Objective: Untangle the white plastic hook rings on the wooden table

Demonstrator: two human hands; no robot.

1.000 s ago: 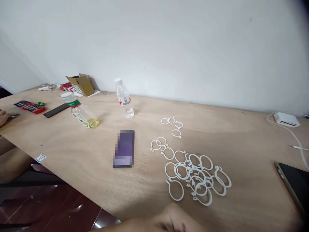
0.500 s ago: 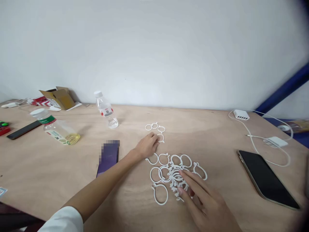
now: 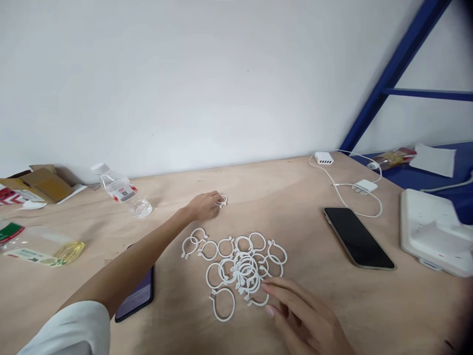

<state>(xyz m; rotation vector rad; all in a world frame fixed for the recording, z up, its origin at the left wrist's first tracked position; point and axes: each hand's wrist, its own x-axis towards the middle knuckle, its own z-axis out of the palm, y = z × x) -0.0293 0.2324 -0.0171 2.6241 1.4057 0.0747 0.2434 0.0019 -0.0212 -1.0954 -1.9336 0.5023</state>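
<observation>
A pile of several white plastic rings [image 3: 240, 266] lies on the wooden table [image 3: 295, 197]. My left hand [image 3: 205, 204] reaches far forward and is closed over a small cluster of white rings [image 3: 221, 200] beyond the pile. At the pile's near right edge my right hand [image 3: 301, 318] lies with fingers stretched out, fingertips touching the nearest rings and holding nothing. A single ring [image 3: 223, 304] lies at the pile's front.
A dark phone [image 3: 357, 237] lies right of the rings, with a white charger [image 3: 323, 158], cable and adapter [image 3: 364, 186] behind it. A purple phone [image 3: 137, 296] sits under my left forearm. Two bottles [image 3: 121, 191] [image 3: 40, 246] and a cardboard box [image 3: 44, 181] stand left. A white device [image 3: 436, 231] is far right.
My view has swung to the right. My left hand has reached farther out and closed over the small far cluster of rings. My right hand stays at the pile's near edge.
</observation>
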